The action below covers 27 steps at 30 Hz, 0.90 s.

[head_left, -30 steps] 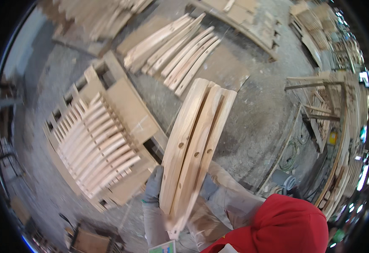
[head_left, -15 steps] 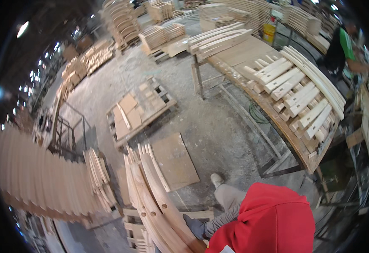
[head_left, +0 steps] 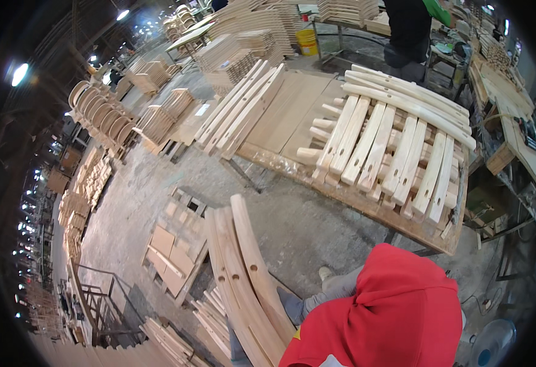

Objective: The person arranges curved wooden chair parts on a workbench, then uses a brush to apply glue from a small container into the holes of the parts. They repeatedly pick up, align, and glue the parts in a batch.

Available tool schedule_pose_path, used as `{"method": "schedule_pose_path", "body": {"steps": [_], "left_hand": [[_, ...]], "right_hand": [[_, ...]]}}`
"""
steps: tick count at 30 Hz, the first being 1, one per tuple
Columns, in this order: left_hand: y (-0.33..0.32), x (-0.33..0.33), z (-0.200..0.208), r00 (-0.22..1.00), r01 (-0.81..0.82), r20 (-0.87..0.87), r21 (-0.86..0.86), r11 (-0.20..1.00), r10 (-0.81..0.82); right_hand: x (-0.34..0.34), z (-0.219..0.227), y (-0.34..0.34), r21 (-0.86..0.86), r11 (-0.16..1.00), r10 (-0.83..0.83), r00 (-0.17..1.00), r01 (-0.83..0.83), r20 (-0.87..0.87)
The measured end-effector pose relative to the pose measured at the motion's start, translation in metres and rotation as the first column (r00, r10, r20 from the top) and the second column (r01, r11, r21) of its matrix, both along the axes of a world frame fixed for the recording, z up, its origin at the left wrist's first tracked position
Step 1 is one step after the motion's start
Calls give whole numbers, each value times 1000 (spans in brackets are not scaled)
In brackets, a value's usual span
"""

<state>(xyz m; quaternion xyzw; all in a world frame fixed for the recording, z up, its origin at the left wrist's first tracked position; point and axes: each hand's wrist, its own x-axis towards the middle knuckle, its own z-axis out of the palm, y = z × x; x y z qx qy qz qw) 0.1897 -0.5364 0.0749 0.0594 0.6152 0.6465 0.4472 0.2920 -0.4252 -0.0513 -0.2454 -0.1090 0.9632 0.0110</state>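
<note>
Several curved wooden rails (head_left: 238, 278) with round holes rise in front of me, tilted up and held off the floor. My right hand (head_left: 290, 304), in a grey glove, grips their right side; its fingertips are partly hidden. At their left lower edge shows a small patch of my gloved left hand (head_left: 237, 347), closed against the rails and mostly covered by them. My red top (head_left: 390, 306) fills the lower right. Beyond the rails stands a workbench (head_left: 274, 160) bearing wooden slats (head_left: 375, 147) laid crosswise and longer curved rails (head_left: 412, 107).
A pallet with flat boards (head_left: 173, 248) lies on the floor left of the rails. Loose wooden strips (head_left: 213, 318) lie below it. A yellow bucket (head_left: 306, 43) and stacked wooden parts stand farther back. Another person (head_left: 407, 30) stands beyond the bench.
The rails have come up and swung toward the workbench, in my hands. My view has turned right, so the bench sits nearer the middle. A patch of my left glove now shows.
</note>
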Motion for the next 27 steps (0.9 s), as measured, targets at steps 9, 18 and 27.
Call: {"method": "schedule_pose_path", "body": {"steps": [9, 18, 27], "left_hand": [[139, -128, 40, 934, 356, -37, 70, 932, -354], [348, -259, 15, 785, 620, 84, -125, 775, -614], [574, -261, -34, 613, 743, 293, 104, 661, -734]], "right_hand": [[-106, 6, 109, 483, 777, -402, 908, 405, -114], [-197, -11, 249, -127, 695, -719, 689, 708, -93], [-184, 40, 464, -28, 513, -854, 506, 858, -123]]}}
